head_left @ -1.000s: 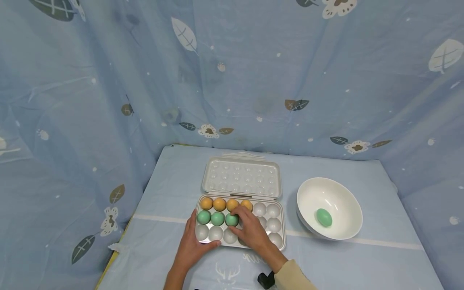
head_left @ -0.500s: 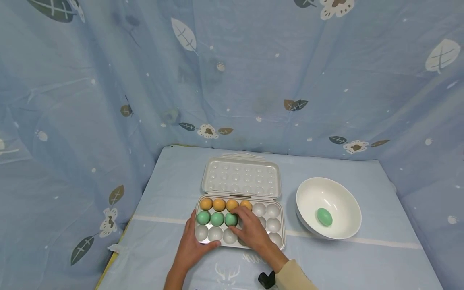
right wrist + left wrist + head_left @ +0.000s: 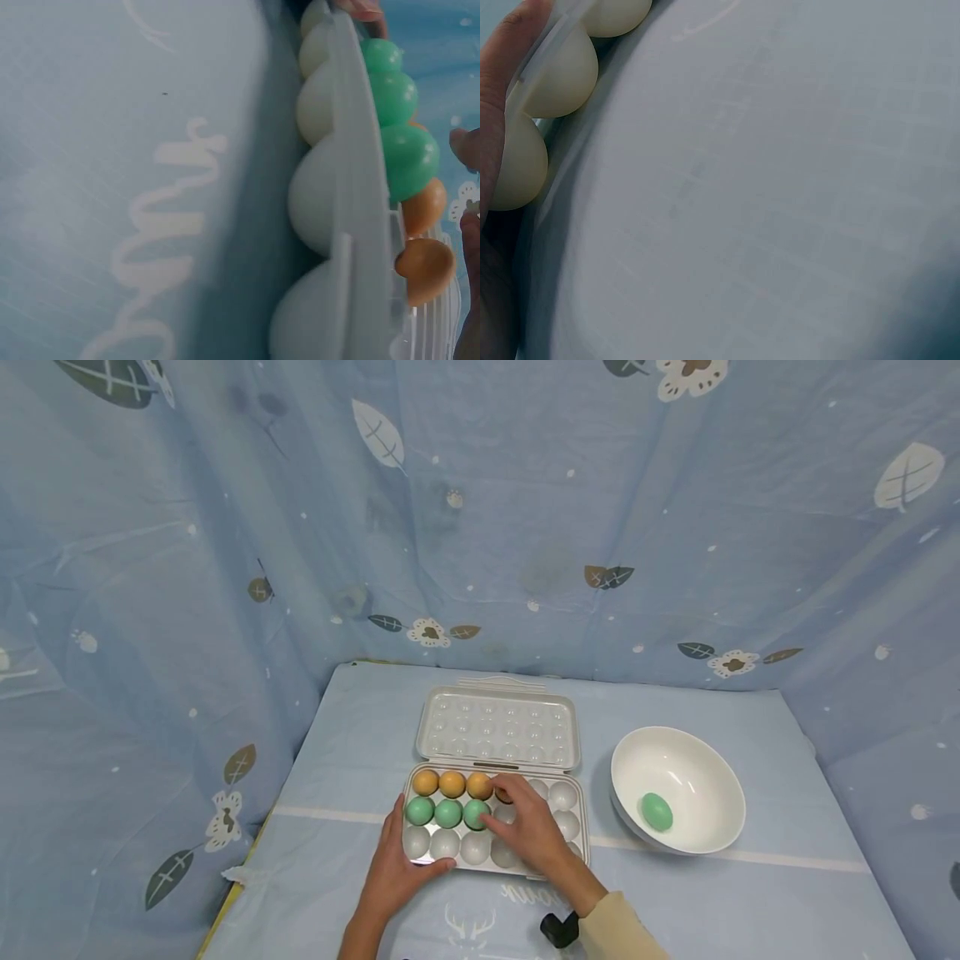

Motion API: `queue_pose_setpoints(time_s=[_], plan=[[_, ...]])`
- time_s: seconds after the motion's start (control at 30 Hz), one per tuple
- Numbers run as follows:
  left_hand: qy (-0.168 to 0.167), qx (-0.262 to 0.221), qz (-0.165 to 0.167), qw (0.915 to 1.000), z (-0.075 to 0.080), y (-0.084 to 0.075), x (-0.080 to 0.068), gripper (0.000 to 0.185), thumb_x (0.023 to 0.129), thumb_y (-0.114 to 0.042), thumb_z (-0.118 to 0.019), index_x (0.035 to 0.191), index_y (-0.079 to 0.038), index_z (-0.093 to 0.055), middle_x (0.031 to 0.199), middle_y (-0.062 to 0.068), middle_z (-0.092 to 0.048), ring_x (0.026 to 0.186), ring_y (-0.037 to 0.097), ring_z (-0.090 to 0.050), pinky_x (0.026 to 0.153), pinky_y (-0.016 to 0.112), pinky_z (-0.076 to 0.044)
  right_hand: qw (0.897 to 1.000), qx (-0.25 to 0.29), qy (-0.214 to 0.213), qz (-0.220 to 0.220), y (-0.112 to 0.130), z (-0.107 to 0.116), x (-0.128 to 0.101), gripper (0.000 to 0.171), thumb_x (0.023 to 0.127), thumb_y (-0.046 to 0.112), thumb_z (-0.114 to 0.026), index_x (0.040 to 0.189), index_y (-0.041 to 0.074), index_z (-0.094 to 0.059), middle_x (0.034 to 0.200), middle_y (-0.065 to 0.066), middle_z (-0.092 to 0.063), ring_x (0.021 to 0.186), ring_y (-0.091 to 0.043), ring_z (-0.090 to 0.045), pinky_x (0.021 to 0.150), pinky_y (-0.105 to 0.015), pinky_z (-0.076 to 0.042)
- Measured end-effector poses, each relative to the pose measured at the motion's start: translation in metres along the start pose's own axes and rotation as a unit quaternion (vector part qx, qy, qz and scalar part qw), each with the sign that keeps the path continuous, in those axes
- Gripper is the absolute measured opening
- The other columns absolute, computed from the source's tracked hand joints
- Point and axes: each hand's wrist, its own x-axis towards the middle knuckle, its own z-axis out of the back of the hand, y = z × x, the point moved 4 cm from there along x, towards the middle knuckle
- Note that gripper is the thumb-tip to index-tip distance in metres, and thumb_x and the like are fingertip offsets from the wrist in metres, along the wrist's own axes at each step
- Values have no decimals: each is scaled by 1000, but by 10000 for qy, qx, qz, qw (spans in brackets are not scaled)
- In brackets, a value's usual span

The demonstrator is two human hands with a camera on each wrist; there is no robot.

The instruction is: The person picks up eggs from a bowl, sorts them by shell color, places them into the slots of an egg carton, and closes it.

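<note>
A clear plastic egg carton lies open, its lid folded back. Orange eggs sit in its far row, one partly covered by my right hand. Three green eggs fill the left of the middle row. My left hand holds the near left corner, fingers along the side and thumb along the front rim. Over the right half of the carton, my right hand is spread with thumb and index apart, nothing between them, beside the rightmost green egg.
To the right of the carton stands a white bowl with one green egg in it. A small black object shows by the right sleeve. Blue patterned cloth walls rise behind and at the sides.
My right hand has let go of the rightmost green egg and shifted slightly right and away from it. The green egg in the bowl has rolled left. My left hand stays in place.
</note>
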Motion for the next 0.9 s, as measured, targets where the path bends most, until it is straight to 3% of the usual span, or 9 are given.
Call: queue_pose_setpoints(time_s=[0.2, 0.43, 0.67, 0.9], plan=[[10, -25, 16, 10000, 1, -1, 0, 145, 58, -66, -93, 166, -12, -13, 163, 16, -33, 147, 36, -40, 118, 56, -36, 9995, -284, -28, -103, 2, 13, 8, 55, 82, 19, -90, 129, 7, -64, 125, -2, -65, 110, -23, -67, 94, -36, -57], [0, -7, 29, 10000, 1, 0, 0, 145, 58, -65, -94, 166, -11, -13, 163, 17, -33, 147, 36, -39, 119, 56, -35, 9995, -210, -129, -215, 1, 26, 15, 54, 82, 14, -89, 128, 7, -63, 124, -4, -65, 106, -28, -68, 91, -43, -59], [-91, 3, -99, 9999, 1, -1, 0, 144, 59, -62, -95, 165, -8, -15, 161, 20, -34, 146, 40, -39, 118, 58, -35, 9989, -124, -268, -365, -3, 43, 22, 56, 80, 14, -91, 129, 9, -64, 127, -4, -65, 113, -26, -67, 98, -38, -57], [-91, -21, -34, 10000, 1, -2, 0, 144, 58, -63, -95, 166, -11, -15, 161, 19, -34, 147, 39, -39, 118, 57, -34, 9986, -34, -509, -158, -8, 61, 26, 59, 78, 11, -91, 129, 4, -63, 127, -8, -65, 116, -25, -65, 97, -38, -57]])
